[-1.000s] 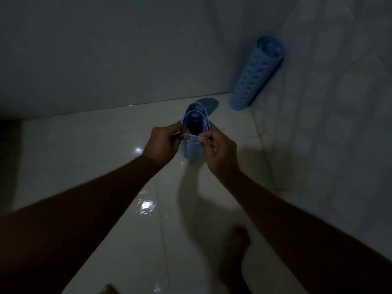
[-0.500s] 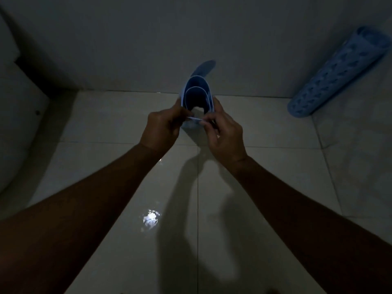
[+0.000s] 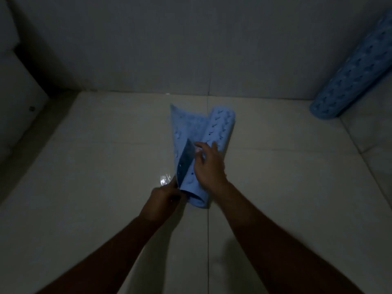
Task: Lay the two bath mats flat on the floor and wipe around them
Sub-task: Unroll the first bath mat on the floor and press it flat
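At frame centre the half-unrolled blue bath mat (image 3: pixel 201 149) looks limp and rubbery: left hand (image 3: pixel 163 198) pinches its near corner, right hand (image 3: pixel 209 164) presses spread-fingered on the roll.

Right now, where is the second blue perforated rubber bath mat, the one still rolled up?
In the head view the rolled blue perforated rubber bath mat leans in the far right corner, its lower end on the tiled floor, apart from both hands.

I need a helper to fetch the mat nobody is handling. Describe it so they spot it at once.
Look to the right edge of the tiled floor, where it meets the side wall. The rolled blue mat leans there, tilted, its lower end on the floor. Unlike the half-opened mat in the middle, it is fully rolled and no hand touches it.
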